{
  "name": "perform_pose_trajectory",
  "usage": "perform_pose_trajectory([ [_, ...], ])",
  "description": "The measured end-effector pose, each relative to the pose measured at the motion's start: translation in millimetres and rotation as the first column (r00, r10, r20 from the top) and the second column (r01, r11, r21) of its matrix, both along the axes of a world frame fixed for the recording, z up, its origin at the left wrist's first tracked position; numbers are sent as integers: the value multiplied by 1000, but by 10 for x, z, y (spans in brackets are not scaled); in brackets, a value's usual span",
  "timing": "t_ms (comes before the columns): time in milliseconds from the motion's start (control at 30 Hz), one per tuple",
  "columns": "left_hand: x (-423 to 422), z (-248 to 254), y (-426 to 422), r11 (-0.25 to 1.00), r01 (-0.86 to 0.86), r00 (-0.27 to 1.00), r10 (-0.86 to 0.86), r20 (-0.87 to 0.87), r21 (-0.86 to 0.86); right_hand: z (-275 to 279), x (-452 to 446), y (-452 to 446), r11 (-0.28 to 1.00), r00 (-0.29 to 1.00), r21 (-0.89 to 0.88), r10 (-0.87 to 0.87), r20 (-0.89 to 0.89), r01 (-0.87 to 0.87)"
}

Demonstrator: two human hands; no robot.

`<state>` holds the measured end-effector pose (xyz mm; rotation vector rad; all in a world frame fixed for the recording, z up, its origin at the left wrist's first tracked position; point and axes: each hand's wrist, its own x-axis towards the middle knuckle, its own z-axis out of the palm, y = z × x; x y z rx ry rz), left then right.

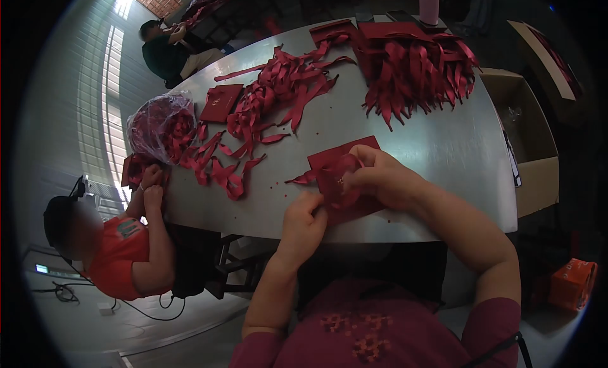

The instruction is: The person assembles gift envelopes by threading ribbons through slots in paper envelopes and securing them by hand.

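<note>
In front of me at the table's near edge lies a flat dark red paper bag [368, 146] with small gold print. A loop of red ribbon [303, 178] trails from its left side. My left hand [303, 223] is closed at the bag's lower left edge, thumb and fingers pinched together. My right hand [382, 178] lies over the bag, its fingers bent around red ribbon on the bag's face. The fingers partly hide the exact grip.
A stack of red bags with hanging ribbons [418, 70] lies at the back right. Loose ribbons [272, 83], another bag [221, 103] and a plastic sack of ribbon [163, 127] lie left. A co-worker [130, 254] sits left. A cardboard box [538, 184] stands right.
</note>
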<state>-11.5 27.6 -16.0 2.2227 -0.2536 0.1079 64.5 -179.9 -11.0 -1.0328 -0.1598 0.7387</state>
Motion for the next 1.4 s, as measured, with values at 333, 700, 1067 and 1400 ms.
perform_pose_trajectory([
  [333,-35,8,22,996,-53,998,55,-29,75,-164,125,-85,931,941,332,-33,-337,152],
  [700,-113,38,230,965,-51,999,45,28,256,-214,76,-71,985,977,169,26,-211,10],
  [1067,311,62,687,859,-171,901,-61,429,482,-146,87,-3,956,969,248,197,-152,-155],
  [1400,423,46,768,959,30,987,-72,141,282,-150,94,16,968,960,210,183,-211,-138],
])
